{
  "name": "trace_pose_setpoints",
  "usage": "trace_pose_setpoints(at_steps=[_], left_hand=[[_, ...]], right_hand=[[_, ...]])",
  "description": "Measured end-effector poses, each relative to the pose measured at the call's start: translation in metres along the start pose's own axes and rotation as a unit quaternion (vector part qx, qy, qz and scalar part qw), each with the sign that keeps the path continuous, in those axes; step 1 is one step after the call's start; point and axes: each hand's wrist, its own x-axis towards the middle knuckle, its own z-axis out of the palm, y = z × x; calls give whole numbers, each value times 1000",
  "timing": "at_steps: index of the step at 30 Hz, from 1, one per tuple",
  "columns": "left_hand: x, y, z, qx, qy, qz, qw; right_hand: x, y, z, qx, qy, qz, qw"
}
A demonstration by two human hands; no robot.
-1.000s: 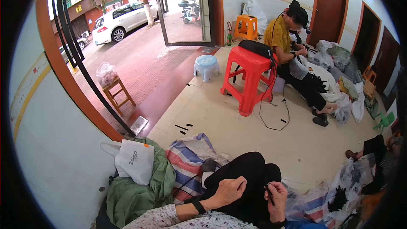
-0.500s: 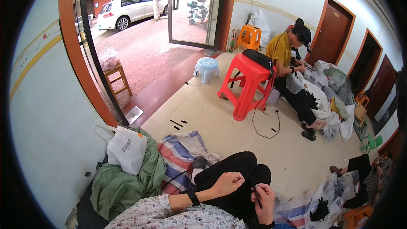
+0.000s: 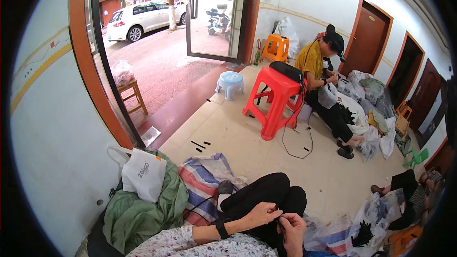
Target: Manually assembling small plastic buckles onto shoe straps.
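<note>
Above my lap, my left hand (image 3: 263,214) and my right hand (image 3: 293,228) have their fingertips close together. The right hand is closed in a pinch round a thin black strip (image 3: 280,227), which hangs down beside the fingers. My left thumb and fingers are pressed together at the strip's upper end. What lies between them is too small and dark against my black trousers (image 3: 259,190) to make out.
Beside my foot lies a striped woven sack (image 3: 197,176); a white bag (image 3: 143,173) rests on green cloth (image 3: 164,209). Ahead stand a red stool (image 3: 276,100) and a blue stool (image 3: 230,83). A co-worker (image 3: 312,66) sits beyond, near plastic bags with black pieces (image 3: 346,114).
My hands have come together: the left moved right toward the strip, and the right shifted slightly left and down. The head view has shifted a little.
</note>
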Motion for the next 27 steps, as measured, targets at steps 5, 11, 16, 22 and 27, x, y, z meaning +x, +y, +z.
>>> trace_pose_setpoints(at_steps=[5, 11, 16, 22, 27], left_hand=[[2, -17, -2, 63, 16, 17, 998], [8, -14, 0, 105, 11, 61, 992], [15, -17, 2, 97, 5, 60, 993], [25, -10, 5, 111, -10, 66, 992], [35, -11, 4, 138, -27, 59, 988]], right_hand=[[-5, 0, 5, -60, 17, -33, 998], [-4, 1, 1, -84, 47, -58, 994], [2, -5, -2, -70, 43, -31, 996], [9, -12, -9, -20, 20, -7, 1000], [18, -18, -21, -112, -35, -52, 992]])
